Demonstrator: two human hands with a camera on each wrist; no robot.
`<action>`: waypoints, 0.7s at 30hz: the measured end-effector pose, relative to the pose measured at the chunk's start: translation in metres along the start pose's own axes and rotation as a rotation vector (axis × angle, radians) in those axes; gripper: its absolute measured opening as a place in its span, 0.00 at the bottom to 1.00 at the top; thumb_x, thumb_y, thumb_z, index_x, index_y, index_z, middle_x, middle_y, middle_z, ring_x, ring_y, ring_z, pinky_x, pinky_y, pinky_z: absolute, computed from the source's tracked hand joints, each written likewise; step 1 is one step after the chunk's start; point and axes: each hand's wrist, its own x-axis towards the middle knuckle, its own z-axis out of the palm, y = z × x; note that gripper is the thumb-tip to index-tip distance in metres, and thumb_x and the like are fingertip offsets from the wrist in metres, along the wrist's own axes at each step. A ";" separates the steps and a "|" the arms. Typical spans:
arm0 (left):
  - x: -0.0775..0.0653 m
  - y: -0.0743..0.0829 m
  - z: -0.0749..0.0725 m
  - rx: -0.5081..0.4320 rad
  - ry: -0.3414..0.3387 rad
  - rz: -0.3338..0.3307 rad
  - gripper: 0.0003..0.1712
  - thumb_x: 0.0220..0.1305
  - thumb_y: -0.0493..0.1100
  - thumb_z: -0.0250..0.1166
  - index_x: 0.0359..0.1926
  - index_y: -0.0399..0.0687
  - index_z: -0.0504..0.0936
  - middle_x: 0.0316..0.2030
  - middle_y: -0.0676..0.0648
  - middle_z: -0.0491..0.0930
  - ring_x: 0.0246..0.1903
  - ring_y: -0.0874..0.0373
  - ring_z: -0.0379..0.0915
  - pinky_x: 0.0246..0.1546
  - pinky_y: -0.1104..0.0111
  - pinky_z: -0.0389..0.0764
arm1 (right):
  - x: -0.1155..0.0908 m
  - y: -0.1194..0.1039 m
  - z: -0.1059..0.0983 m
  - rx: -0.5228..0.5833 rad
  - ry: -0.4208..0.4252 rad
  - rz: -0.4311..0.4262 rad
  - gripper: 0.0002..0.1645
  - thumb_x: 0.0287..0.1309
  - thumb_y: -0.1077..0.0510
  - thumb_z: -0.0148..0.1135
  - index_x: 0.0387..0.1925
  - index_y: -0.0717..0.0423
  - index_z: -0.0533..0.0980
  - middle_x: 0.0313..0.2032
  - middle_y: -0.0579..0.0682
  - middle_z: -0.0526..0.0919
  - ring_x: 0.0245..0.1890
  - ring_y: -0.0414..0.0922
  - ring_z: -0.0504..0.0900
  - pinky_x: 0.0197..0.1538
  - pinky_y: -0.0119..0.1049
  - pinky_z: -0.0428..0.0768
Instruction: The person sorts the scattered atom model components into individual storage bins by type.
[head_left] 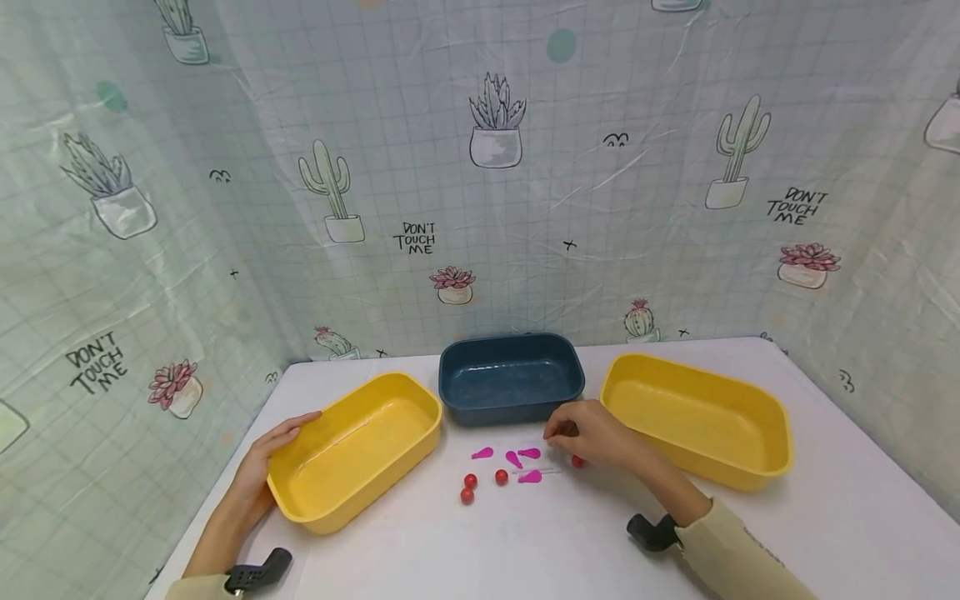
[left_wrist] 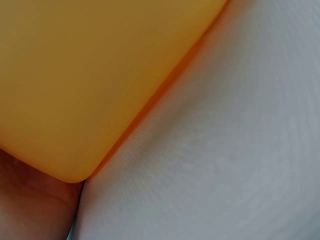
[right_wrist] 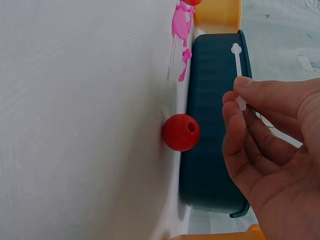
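Observation:
Thumb and fingertips of my right hand point(head_left: 592, 429) pinch a thin whitish plastic stick point(right_wrist: 237, 60) with a knobbed end. In the right wrist view it overlaps the dark blue bin point(right_wrist: 212, 150). Close by on the table is a red bead point(right_wrist: 181, 132) with a hole through it. Several pink teardrop-shaped pieces point(head_left: 529, 477) lie left of this hand, with a clear stick among them. My left hand point(head_left: 258, 467) rests against the outer left end of the left yellow bin point(head_left: 352, 496), its visible fingers extended along the wall; its thumb is hidden.
Several more red beads point(head_left: 501, 477) lie on the white table point(head_left: 480, 550) in front of the pink pieces. The blue bin stands at the back middle, and another yellow bin point(head_left: 757, 475) sits right of my right hand. A cactus-print curtain point(head_left: 525, 208) encloses the table.

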 end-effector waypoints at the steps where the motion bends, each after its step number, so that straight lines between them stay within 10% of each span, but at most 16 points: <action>1: 0.000 0.000 0.000 0.000 0.001 -0.001 0.29 0.82 0.52 0.47 0.77 0.49 0.67 0.63 0.67 0.75 0.60 0.73 0.75 0.59 0.77 0.79 | 0.000 0.000 0.000 0.008 -0.002 0.008 0.02 0.63 0.60 0.71 0.37 0.52 0.86 0.32 0.40 0.86 0.31 0.38 0.77 0.36 0.25 0.81; 21: 0.000 0.000 0.001 0.040 0.017 -0.007 0.30 0.82 0.55 0.46 0.78 0.51 0.66 0.65 0.66 0.72 0.60 0.75 0.73 0.58 0.79 0.78 | 0.017 -0.028 -0.002 0.011 0.011 -0.074 0.03 0.65 0.61 0.69 0.39 0.57 0.85 0.32 0.51 0.87 0.31 0.38 0.78 0.37 0.24 0.81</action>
